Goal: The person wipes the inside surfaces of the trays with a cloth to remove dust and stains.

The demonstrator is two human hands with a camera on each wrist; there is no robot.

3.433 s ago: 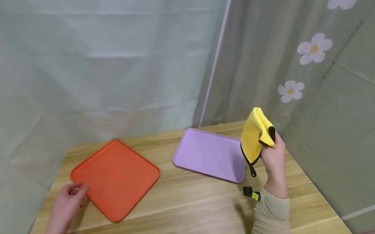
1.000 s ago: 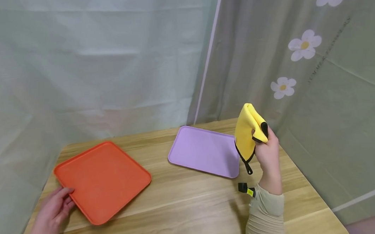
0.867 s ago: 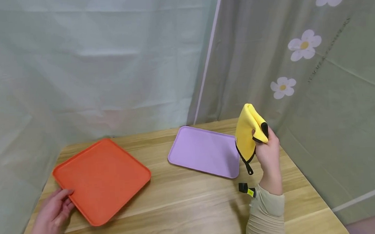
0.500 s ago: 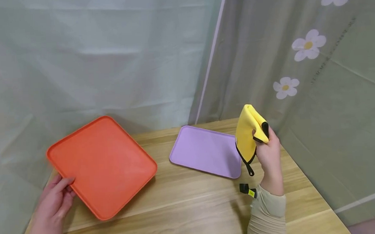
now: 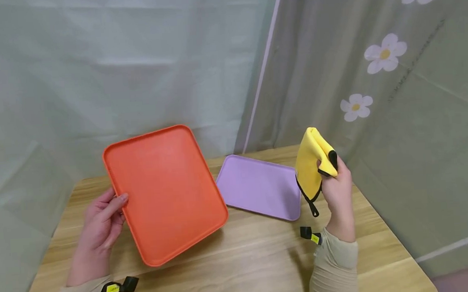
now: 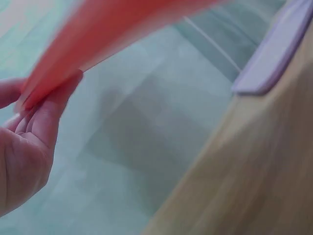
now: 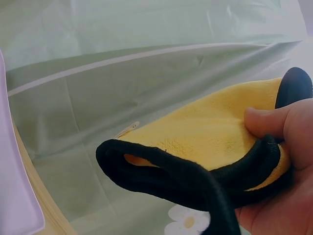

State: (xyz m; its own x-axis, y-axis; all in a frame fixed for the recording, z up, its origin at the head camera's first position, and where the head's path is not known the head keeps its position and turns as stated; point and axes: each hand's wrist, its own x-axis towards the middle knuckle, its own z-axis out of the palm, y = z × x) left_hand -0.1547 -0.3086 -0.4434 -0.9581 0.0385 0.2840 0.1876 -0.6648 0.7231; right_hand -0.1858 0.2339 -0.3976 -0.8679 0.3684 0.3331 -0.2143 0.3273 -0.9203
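Note:
An orange tray (image 5: 169, 193) is held up off the table, tilted, its inner face toward the head camera. My left hand (image 5: 104, 219) pinches its left rim, thumb on the inside and fingers behind. In the left wrist view the same tray (image 6: 98, 49) is blurred, with the left hand (image 6: 36, 142) at its edge. My right hand (image 5: 337, 189) grips a folded yellow cloth (image 5: 312, 164) with black edging and a black hanging loop, raised at the right. Close up in the right wrist view, the cloth (image 7: 205, 127) shows its thick black border, with the thumb pressing on it.
A purple tray (image 5: 260, 188) lies flat at the back of the wooden table (image 5: 263, 259), its left end partly overlapped by the orange tray. Pale green curtains (image 5: 154, 57) hang behind and along the sides, with white flowers on the right.
My left hand reached the orange tray's rim, lifted it off the table, then brought it rightward and tilted it up. My right hand with the cloth has hardly moved.

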